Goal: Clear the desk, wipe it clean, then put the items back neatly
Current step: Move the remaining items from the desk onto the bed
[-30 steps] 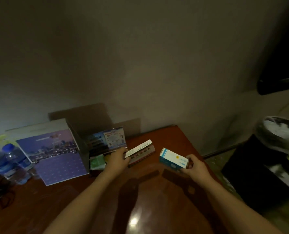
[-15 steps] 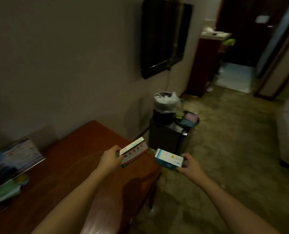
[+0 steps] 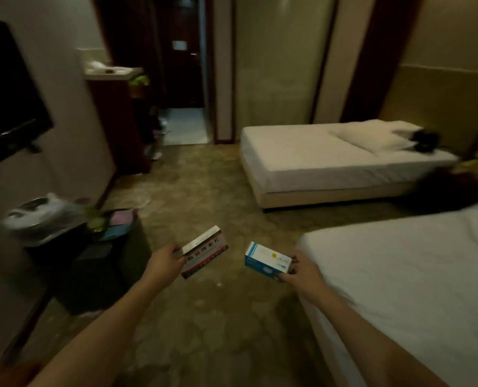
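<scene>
Head view, lower centre of frame: left hand [image 3: 164,265] grips one end of a white-and-red box [image 3: 205,251] with red lettering, held tilted above the carpet; right hand [image 3: 302,273] pinches the near end of a white-and-blue box [image 3: 267,261], the two boxes near each other but apart. Surroundings: nearer white bed [image 3: 405,275] at lower right just beside the right hand, second white bed [image 3: 330,160] at centre right, wall television [image 3: 6,99] at upper left, bagged bin [image 3: 41,213] at middle left.
</scene>
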Available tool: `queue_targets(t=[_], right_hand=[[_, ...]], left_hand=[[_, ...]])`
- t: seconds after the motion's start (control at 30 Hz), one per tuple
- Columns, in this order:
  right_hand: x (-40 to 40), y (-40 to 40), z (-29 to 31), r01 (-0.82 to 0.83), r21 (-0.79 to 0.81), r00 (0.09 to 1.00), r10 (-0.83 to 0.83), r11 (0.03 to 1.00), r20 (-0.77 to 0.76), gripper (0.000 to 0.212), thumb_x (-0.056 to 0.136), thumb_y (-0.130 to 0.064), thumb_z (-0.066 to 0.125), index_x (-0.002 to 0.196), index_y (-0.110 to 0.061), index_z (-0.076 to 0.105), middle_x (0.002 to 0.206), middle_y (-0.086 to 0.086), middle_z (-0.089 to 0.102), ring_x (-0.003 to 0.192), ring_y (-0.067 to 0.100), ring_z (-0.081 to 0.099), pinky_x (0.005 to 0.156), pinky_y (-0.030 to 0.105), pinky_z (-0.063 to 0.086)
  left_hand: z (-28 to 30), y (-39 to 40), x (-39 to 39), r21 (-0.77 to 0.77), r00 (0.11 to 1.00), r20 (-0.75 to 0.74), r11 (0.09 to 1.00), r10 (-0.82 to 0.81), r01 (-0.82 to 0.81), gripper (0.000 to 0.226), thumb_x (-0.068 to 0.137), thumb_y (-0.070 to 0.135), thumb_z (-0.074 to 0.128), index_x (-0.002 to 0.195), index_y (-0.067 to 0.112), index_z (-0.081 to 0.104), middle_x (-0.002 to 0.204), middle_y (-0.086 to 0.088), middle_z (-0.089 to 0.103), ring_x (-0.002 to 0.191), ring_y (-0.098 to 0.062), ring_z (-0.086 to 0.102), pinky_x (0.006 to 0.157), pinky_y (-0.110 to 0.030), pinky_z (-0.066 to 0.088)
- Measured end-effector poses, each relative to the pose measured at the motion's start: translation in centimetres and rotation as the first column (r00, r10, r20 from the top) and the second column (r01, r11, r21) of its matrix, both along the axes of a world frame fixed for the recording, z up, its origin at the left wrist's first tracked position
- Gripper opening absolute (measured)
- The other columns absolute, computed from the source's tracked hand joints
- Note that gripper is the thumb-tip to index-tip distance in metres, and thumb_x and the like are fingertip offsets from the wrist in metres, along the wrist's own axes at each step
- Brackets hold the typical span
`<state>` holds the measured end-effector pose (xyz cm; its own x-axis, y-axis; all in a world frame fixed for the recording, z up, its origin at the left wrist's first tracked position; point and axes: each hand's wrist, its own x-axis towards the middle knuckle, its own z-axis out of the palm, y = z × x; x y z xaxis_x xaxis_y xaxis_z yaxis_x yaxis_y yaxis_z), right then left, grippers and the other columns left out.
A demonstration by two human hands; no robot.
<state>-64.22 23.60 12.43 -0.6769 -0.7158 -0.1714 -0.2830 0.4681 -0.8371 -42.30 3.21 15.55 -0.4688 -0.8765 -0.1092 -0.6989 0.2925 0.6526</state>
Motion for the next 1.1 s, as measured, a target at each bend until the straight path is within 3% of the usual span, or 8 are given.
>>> queue_targets(t=[0.17,0.37,0.53,0.63,0.77,0.93,1.0,1.1], right_hand=[[-10.9,10.9,0.9,0.306,-0.063,0.951,-0.308,0.950,-0.025,0.040,0.077,-0.009,0.077,0.102,-0.018,0.048,0.118,0.012,0.062,0.088,0.018,0.062,0.067,0.019,0.052],[-17.0,22.3,-0.7,0.614,-0.025,0.789,-0.614,0.789,0.004,0.041,0.074,-0.008,0.078,0.100,-0.013,0.047,0.101,0.004,0.056,0.065,0.002,0.054,0.045,0.006,0.039],[-20.5,29.0,-3.6,0.794,0.045,0.606,-0.795,0.606,0.015,0.046,0.073,-0.017,0.081,0.105,-0.016,0.049,0.102,0.006,0.058,0.070,0.013,0.055,0.055,0.021,0.045],[-24.0,31.4,-5.5,0.851,0.066,0.520,-0.854,0.520,0.028,0.046,0.072,-0.018,0.081,0.104,-0.017,0.049,0.097,0.004,0.058,0.069,0.009,0.055,0.055,0.019,0.047],[-29.7,33.5,-8.6,0.931,0.120,0.340,-0.939,0.345,0.059,0.042,0.071,-0.013,0.081,0.099,-0.016,0.050,0.105,0.014,0.063,0.093,0.029,0.063,0.079,0.045,0.056],[-36.0,33.9,-10.6,0.970,0.169,0.155,-0.979,0.176,0.132,0.039,0.076,-0.009,0.077,0.105,-0.010,0.050,0.100,0.003,0.055,0.087,0.015,0.055,0.056,0.009,0.044],[-37.3,33.8,-11.8,0.976,0.186,0.087,-0.984,0.116,0.158,0.038,0.075,-0.008,0.078,0.100,-0.011,0.050,0.100,0.003,0.056,0.088,0.015,0.057,0.059,0.010,0.045],[-38.7,34.0,-13.7,0.969,0.247,-0.046,-0.986,-0.006,0.160,0.039,0.073,-0.012,0.080,0.099,-0.013,0.050,0.106,0.009,0.060,0.092,0.022,0.061,0.073,0.031,0.054]], left_hand=[[0.5,5.3,-17.5,-0.015,0.959,-0.017,0.959,-0.284,0.284,0.019,0.090,0.011,0.057,0.106,0.000,0.059,0.103,-0.016,0.064,0.088,-0.028,0.058,0.067,-0.028,0.039],[-0.2,14.6,-34.1,-0.010,0.788,-0.012,0.789,-0.615,0.615,0.012,0.091,0.014,0.058,0.098,0.005,0.060,0.094,-0.010,0.062,0.079,-0.021,0.056,0.059,-0.029,0.042],[-2.8,21.1,-44.4,0.035,0.621,0.046,0.622,-0.783,0.782,0.011,0.087,0.020,0.060,0.088,0.009,0.056,0.088,-0.010,0.064,0.077,-0.028,0.062,0.068,-0.037,0.051],[-5.0,23.9,-51.2,0.086,0.522,0.073,0.527,-0.850,0.845,0.011,0.086,0.019,0.058,0.087,0.008,0.056,0.087,-0.010,0.065,0.077,-0.027,0.063,0.068,-0.037,0.052],[-7.7,26.9,-60.9,0.169,0.418,0.092,0.428,-0.904,0.888,0.011,0.086,0.019,0.059,0.082,0.011,0.054,0.084,-0.010,0.064,0.075,-0.026,0.064,0.068,-0.035,0.052],[-11.2,30.6,-71.4,0.302,0.349,0.089,0.359,-0.933,0.883,0.021,0.085,0.013,0.061,0.071,0.012,0.045,0.071,-0.007,0.058,0.058,-0.021,0.060,0.061,-0.033,0.051],[-13.1,32.5,-74.0,0.350,0.323,0.113,0.342,-0.940,0.872,0.022,0.086,0.015,0.060,0.073,0.012,0.044,0.076,-0.011,0.061,0.059,-0.023,0.062,0.063,-0.035,0.053],[-15.9,35.4,-75.8,0.439,0.300,0.123,0.323,-0.946,0.839,0.022,0.087,0.014,0.060,0.073,0.011,0.043,0.080,-0.015,0.063,0.064,-0.028,0.066,0.065,-0.039,0.054]])
